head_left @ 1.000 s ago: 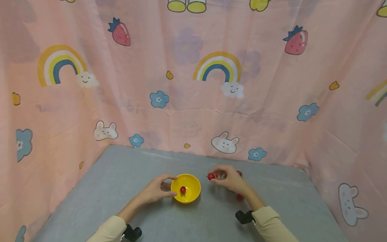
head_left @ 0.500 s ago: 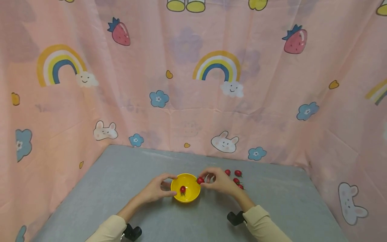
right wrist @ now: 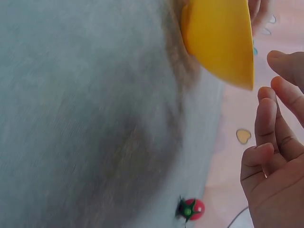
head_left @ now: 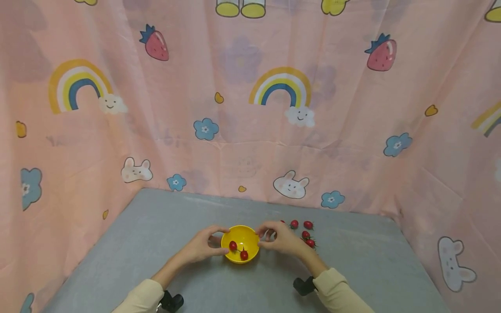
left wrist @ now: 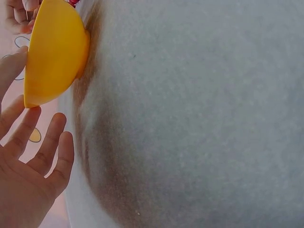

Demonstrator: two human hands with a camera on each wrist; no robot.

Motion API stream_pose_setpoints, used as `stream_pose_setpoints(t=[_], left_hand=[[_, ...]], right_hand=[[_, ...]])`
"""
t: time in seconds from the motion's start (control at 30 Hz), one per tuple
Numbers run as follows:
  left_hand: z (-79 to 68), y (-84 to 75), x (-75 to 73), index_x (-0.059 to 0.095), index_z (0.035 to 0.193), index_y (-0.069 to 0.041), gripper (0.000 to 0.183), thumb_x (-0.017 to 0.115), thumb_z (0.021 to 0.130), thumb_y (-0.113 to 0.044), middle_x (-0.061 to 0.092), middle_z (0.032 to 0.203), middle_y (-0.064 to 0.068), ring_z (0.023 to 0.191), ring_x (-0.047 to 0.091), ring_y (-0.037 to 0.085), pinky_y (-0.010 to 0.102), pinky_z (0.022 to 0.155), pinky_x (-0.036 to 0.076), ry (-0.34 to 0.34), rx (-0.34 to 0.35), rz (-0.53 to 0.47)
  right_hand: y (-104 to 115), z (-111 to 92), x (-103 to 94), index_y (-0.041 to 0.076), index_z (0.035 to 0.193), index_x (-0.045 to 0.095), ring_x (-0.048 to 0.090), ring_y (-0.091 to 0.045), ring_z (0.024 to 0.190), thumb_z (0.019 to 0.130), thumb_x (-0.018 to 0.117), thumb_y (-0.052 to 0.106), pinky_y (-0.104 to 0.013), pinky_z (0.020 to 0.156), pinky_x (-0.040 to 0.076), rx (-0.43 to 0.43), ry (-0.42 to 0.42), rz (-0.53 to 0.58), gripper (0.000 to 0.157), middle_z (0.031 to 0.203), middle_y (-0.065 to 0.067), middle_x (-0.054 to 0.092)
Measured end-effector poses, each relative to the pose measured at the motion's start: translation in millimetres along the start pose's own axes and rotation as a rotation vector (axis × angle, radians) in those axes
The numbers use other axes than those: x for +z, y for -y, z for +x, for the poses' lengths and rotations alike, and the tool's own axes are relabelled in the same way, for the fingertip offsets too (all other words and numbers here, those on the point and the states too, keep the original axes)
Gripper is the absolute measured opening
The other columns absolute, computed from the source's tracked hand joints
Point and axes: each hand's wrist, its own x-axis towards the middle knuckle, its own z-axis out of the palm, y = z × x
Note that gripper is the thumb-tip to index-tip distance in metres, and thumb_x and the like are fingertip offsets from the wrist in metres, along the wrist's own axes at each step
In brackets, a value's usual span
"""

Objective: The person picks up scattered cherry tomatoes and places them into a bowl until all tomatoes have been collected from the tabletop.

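A small yellow bowl (head_left: pixel 247 236) stands on the grey table, with two red cherry tomatoes (head_left: pixel 244 255) inside. My left hand (head_left: pixel 200 245) holds its left side, thumb and fingertips at the rim; in the left wrist view the other fingers of that hand (left wrist: pixel 31 175) spread out beside the bowl (left wrist: pixel 54 52). At the right rim is my right hand (head_left: pixel 285 238), nothing between thumb and fingers. The right wrist view has that hand (right wrist: pixel 280 161) with fingers loosely bent, a small gap from the bowl's rim (right wrist: pixel 221 40).
Several more cherry tomatoes (head_left: pixel 308 225) lie on the table (head_left: pixel 352 261) behind and right of my right hand; one tomato (right wrist: pixel 194 209) shows low in the right wrist view. A pink patterned curtain (head_left: pixel 219 165) hangs behind the table and along its sides.
My right hand has carried a cherry tomato leftward to the bowl and let it go inside. The tomato in the bowl has shifted slightly. My left hand has stayed at the bowl.
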Motion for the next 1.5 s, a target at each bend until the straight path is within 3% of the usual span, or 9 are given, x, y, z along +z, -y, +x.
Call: stream_pose_setpoints(t=[0.4, 0.67, 0.8, 1.1, 1.3, 1.5], left_hand=[[0.3, 0.3, 0.3, 0.061, 0.134, -0.008, 0.051, 0.082, 0.088, -0.021, 0.056, 0.138, 0.014, 0.109, 0.064, 0.031, 0.040, 0.087, 0.057, 0.004, -0.010, -0.013], [0.7, -0.6, 1.0, 0.061, 0.134, -0.009, 0.051, 0.082, 0.088, -0.021, 0.056, 0.138, 0.012, 0.109, 0.064, 0.030, 0.037, 0.087, 0.057, 0.002, -0.012, 0.005], [0.9, -1.2, 1.4, 0.061, 0.134, -0.009, 0.052, 0.082, 0.088, -0.021, 0.056, 0.138, 0.012, 0.109, 0.063, 0.030, 0.037, 0.087, 0.057, 0.003, -0.014, 0.009], [0.3, -0.9, 0.5, 0.062, 0.134, -0.009, 0.052, 0.083, 0.088, -0.022, 0.056, 0.137, 0.013, 0.108, 0.063, 0.031, 0.039, 0.086, 0.057, 0.004, -0.013, 0.018], [-0.1, -0.5, 0.1, 0.061, 0.134, -0.009, 0.051, 0.082, 0.089, -0.022, 0.057, 0.137, 0.013, 0.108, 0.063, 0.030, 0.039, 0.086, 0.057, 0.005, -0.010, 0.019], [-0.4, -2.3, 0.7, 0.061, 0.134, -0.008, 0.051, 0.082, 0.089, -0.022, 0.057, 0.136, 0.013, 0.108, 0.064, 0.030, 0.039, 0.087, 0.057, 0.003, -0.009, 0.030]], right_hand=[[-27.7, -32.3, -29.9, 0.004, 0.108, 0.071, 0.060, -0.017, 0.081, 0.089, 0.081, 0.014, -0.028, 0.071, 0.053, 0.010, -0.071, -0.003, 0.024, 0.102, -0.012, 0.069], [-48.7, -63.6, -53.0, -0.001, 0.108, 0.070, 0.060, -0.019, 0.075, 0.091, 0.079, 0.012, -0.028, 0.063, 0.053, -0.018, -0.120, 0.032, 0.024, 0.095, -0.009, 0.067], [-58.4, -79.6, -62.1, 0.000, 0.110, 0.070, 0.060, -0.018, 0.078, 0.092, 0.078, 0.013, -0.028, 0.064, 0.053, 0.032, -0.143, 0.027, 0.024, 0.096, -0.006, 0.066], [-68.6, -105.2, -76.5, -0.001, 0.110, 0.069, 0.063, -0.020, 0.082, 0.093, 0.076, 0.011, -0.031, 0.071, 0.055, 0.077, -0.170, 0.001, 0.022, 0.101, -0.012, 0.068], [-70.5, -117.6, -77.8, -0.002, 0.113, 0.068, 0.064, -0.021, 0.081, 0.092, 0.077, 0.011, -0.031, 0.069, 0.055, 0.114, -0.138, 0.019, 0.027, 0.101, -0.012, 0.068], [-64.7, -122.7, -73.5, -0.002, 0.118, 0.066, 0.062, -0.023, 0.083, 0.088, 0.082, 0.018, -0.030, 0.069, 0.053, 0.207, -0.132, -0.003, 0.039, 0.106, -0.013, 0.066]])
